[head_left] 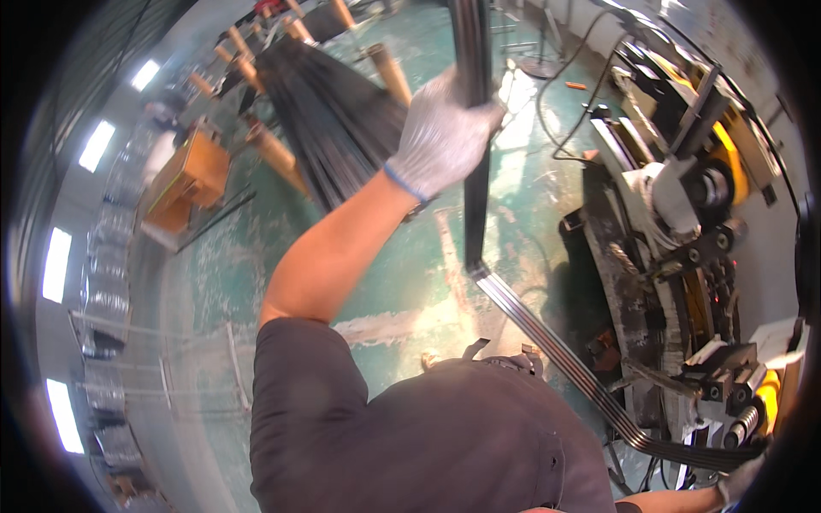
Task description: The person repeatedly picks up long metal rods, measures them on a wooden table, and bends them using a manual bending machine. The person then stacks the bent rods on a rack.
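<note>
In the head camera's view, a worker in a dark shirt (462,436) stands over a worn green floor (385,265), with a long dark bar (476,179) stretched across the right half of the scene. The gloved left hand (445,132) is raised and closed around the bar's upper length, fingers wrapped across it; the high grip, with the elbow bent, seems meant to bear the weight of the far part and steady it.

Below that hand the bar bends sharply, slants toward the lower right past the worker's body, and bends again beside a machine (710,188). Lines run along its length; whether it is one ridged piece or several side by side cannot be told.

At the lower right edge, the gloved right hand (742,480) is at the bar's near end, just below the machine's lower parts. Half lost at the rim, it does not show whether it is gripping. The two hands sit well apart along the bar, probably because so long and bent a piece would swing if held at one point.

At upper left, dark strips (329,111) lie side by side among brown posts (389,73), which likely stop them from sliding sideways. A box (192,175) stands farther left.
</note>
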Action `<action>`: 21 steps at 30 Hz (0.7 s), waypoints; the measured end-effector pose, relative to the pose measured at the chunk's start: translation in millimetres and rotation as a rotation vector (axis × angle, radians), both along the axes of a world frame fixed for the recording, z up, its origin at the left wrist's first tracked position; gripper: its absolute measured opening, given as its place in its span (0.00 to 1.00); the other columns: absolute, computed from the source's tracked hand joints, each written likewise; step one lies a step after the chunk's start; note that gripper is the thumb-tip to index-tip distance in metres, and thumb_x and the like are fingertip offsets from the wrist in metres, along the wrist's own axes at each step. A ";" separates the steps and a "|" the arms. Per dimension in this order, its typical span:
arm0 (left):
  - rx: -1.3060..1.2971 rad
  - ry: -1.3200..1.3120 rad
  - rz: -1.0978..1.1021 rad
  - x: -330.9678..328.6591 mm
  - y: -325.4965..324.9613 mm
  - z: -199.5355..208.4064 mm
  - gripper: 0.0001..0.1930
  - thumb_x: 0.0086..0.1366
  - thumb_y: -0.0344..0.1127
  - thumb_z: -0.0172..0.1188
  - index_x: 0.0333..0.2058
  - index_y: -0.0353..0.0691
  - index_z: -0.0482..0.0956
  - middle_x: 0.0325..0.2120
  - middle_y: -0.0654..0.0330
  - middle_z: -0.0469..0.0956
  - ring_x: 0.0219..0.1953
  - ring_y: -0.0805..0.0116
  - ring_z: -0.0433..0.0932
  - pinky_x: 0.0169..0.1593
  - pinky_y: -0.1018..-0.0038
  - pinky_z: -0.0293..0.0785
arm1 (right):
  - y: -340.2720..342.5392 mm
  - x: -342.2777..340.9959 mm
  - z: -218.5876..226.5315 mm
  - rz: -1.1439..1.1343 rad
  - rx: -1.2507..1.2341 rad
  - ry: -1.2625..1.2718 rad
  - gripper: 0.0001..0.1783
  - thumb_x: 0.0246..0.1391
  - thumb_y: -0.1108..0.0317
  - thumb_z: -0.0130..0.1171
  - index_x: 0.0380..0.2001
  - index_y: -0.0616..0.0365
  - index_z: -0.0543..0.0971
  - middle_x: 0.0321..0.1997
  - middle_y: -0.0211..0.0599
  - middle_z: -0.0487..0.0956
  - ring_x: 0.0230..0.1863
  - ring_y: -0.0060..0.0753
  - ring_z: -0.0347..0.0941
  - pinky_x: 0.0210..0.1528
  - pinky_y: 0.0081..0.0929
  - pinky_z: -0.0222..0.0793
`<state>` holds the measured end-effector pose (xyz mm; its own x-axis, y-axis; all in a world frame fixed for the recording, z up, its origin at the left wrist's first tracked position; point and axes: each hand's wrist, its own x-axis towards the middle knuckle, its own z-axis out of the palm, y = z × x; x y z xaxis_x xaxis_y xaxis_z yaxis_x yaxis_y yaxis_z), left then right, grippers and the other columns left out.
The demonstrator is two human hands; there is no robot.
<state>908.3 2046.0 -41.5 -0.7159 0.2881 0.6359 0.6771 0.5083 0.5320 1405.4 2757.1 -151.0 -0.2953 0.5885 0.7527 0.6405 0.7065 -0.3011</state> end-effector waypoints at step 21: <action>0.451 -0.162 1.048 188.3 -727.3 -45.7 0.15 0.68 0.25 0.69 0.51 0.27 0.79 0.37 0.50 0.84 0.36 0.59 0.87 0.44 0.63 0.86 | -802.3 -397.6 -45.0 0.965 -0.885 0.230 0.16 0.73 0.62 0.60 0.48 0.66 0.83 0.35 0.37 0.86 0.36 0.28 0.82 0.43 0.30 0.79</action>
